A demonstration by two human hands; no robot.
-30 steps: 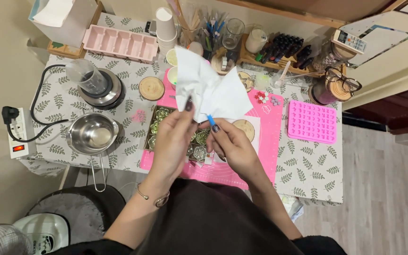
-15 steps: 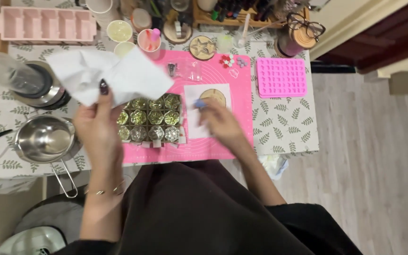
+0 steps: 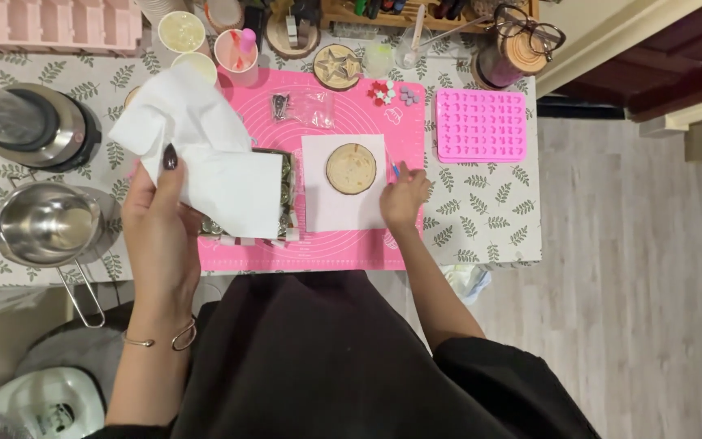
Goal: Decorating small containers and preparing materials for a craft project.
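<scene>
Two hands busy: I see left hand (image 3: 156,215) pinching white tissue sheets (image 3: 205,167) above the tray of small tins (image 3: 286,191), right hand (image 3: 404,195) closed on a blue tool (image 3: 396,170) beside the wood slice (image 3: 351,168) on pink mat (image 3: 327,248), tabletop.

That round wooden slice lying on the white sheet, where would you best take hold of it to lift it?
Grip the wooden slice by its rim, fingers on opposite edges, coming from straight above. It lies flat on the white sheet, so only the edge gives purchase. The right hand is nearest, just beside it on the sheet; the left hand holds a white tissue.
</scene>
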